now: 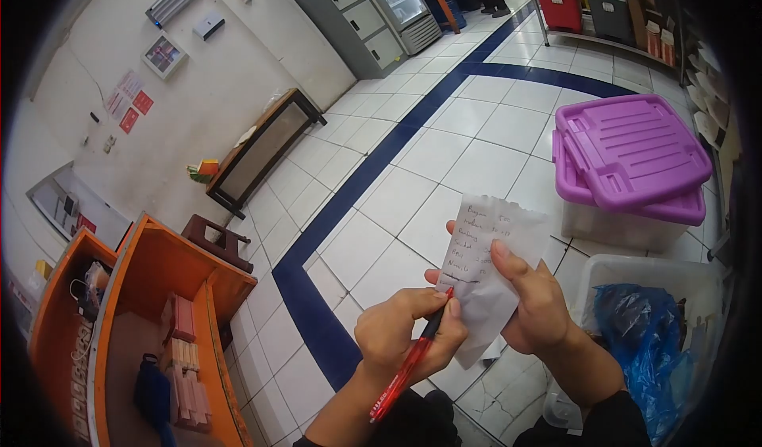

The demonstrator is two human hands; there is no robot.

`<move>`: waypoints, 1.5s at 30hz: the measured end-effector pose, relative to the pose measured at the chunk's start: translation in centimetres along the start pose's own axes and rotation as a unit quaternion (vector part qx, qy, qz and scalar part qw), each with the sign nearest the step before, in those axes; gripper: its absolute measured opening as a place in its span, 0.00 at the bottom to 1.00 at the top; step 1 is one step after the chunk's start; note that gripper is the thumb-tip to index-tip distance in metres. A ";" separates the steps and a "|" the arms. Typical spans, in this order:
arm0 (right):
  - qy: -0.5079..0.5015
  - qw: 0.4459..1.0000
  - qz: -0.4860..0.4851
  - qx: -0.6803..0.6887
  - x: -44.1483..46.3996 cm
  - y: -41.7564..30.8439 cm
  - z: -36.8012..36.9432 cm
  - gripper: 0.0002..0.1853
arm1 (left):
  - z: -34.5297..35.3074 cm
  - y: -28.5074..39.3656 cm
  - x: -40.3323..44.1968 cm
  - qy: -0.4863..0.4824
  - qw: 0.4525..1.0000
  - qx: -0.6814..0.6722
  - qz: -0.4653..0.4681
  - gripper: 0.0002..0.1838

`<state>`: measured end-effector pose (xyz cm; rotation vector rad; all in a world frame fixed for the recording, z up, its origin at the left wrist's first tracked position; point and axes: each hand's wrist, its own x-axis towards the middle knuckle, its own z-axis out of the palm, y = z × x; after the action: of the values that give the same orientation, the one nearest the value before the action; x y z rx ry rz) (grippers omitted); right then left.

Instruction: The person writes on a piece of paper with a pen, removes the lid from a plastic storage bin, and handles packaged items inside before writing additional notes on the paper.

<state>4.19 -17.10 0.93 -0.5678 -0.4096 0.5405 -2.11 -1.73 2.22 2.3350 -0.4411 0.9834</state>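
Observation:
My left hand point(409, 328) is closed round a red pen point(401, 375) with a black grip, its tip on the lower left of a slip of paper point(492, 288). My right hand point(536, 300) holds that white slip, thumb on the front and fingers behind, two fingertips showing past its left edge. The slip has a torn top edge and a handwritten list of words and numbers, with a dark line under the list. Both hands are above the tiled floor, close together at the paper.
At right, a clear bin with a purple lid point(635, 153) stands behind an open tub point(595, 276) holding a blue plastic bag point(643, 344). An orange shelf unit point(151, 288) is at left, near a brown stool point(214, 244). A person's feet point(496, 10) show far back.

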 end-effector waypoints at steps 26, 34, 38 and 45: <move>-0.007 1.000 -0.003 -0.027 -0.2 0.0 0.2 0.30 | 0.7 0.3 -0.3 0.029 0.997 0.017 0.065 0.12; -0.001 0.999 0.012 -0.034 -0.3 0.0 0.2 0.30 | 0.7 0.3 -0.4 0.026 0.999 0.016 0.045 0.11; 0.010 0.999 -0.003 -0.039 -0.3 0.0 0.5 0.30 | 0.8 0.5 -0.2 0.037 0.994 0.030 0.103 0.11; -0.001 0.999 0.016 -0.045 -0.3 0.3 0.1 0.30 | 0.7 0.6 -0.2 -0.005 0.999 0.020 0.040 0.12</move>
<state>3.76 -17.03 0.77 -0.6613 -0.4298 0.5551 -2.17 -2.58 1.87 2.3749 -0.5275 1.0266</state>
